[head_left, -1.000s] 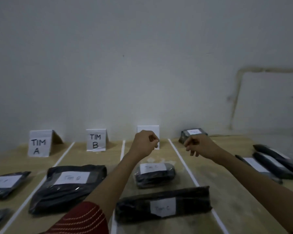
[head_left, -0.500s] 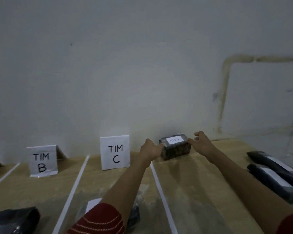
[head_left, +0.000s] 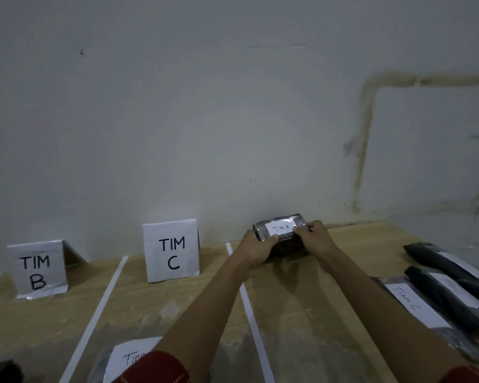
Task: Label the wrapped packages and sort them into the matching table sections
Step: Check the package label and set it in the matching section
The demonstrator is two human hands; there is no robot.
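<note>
Wooden surface [head_left: 302, 299], twelve o'clock: gripping TIM A package [head_left: 281, 227] with left hand [head_left: 256, 250], right hand [head_left: 315, 241]; could slip, shiny wrap.

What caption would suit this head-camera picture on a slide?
Left hand and right hand grip a wrapped package labelled TIM A by the wall, right of the TIM C sign.

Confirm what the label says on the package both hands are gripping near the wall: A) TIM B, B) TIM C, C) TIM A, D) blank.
C: the label on the package, gripped between the left hand and the right hand, reads TIM A.
</note>
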